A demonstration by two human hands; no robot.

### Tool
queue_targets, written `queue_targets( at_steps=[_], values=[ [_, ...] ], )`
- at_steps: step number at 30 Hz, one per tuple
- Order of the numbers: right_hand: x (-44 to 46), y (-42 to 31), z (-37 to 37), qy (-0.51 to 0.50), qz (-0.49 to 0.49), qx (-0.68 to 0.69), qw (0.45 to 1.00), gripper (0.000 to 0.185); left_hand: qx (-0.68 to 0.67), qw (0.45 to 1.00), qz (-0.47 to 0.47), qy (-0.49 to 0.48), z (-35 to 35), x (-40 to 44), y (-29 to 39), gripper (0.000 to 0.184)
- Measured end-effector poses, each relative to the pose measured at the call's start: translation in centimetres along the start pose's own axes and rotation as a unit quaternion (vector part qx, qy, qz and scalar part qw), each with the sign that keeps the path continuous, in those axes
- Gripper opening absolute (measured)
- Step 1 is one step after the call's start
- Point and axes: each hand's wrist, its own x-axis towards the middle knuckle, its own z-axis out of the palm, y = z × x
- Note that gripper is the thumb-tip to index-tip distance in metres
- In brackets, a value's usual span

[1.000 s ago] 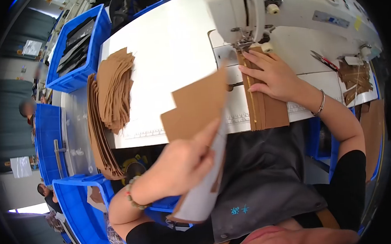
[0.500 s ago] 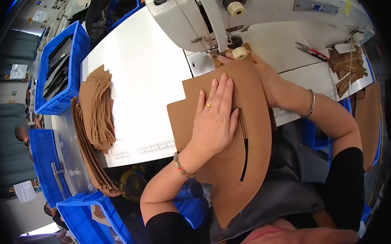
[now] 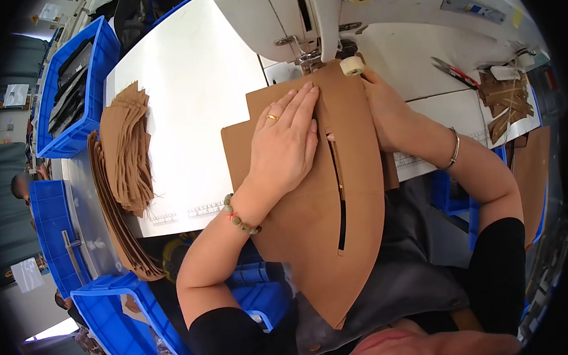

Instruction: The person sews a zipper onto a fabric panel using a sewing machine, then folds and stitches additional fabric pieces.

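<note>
A large brown panel, like leather or fabric, runs from under the sewing machine's presser foot down over my lap. It has a long slit with a zipper showing in it. My left hand lies flat on top of the panel, left of the slit, fingers stretched out and close together. At the panel's right edge is my right hand, its fingers hidden beneath the panel. A bit of skin shows through the slit's upper end. The machine's needle area is partly covered.
The white sewing machine spans the top. Stacked brown pieces lie on the left of the white table. Red-handled snips and brown scraps lie right. Blue bins stand around; people are at far left.
The panel has swung, its upper left part moving left and up. My left hand has moved left with it. My right hand's fingers, partly visible before near the presser foot, have gone beneath the panel.
</note>
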Motion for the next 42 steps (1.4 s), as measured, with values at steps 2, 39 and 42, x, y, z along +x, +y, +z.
queue_targets(
  at_steps=[2,39,42],
  values=[
    [-0.1,0.4,0.0,0.015,-0.032,-0.025,0.999,0.044,-0.005,1.0,-0.006,0.009,0.2,0.0,-0.2,0.049],
    [0.1,-0.2,-1.5,-0.063,-0.004,-0.04,0.997,0.055,0.046,0.993,0.029,0.104,1.6,4.4,-4.5,0.023],
    [0.0,0.0,-1.3,-0.047,-0.006,-0.032,0.998,0.059,0.04,0.996,0.011,0.08,1.5,5.7,-5.5,0.017]
  ],
)
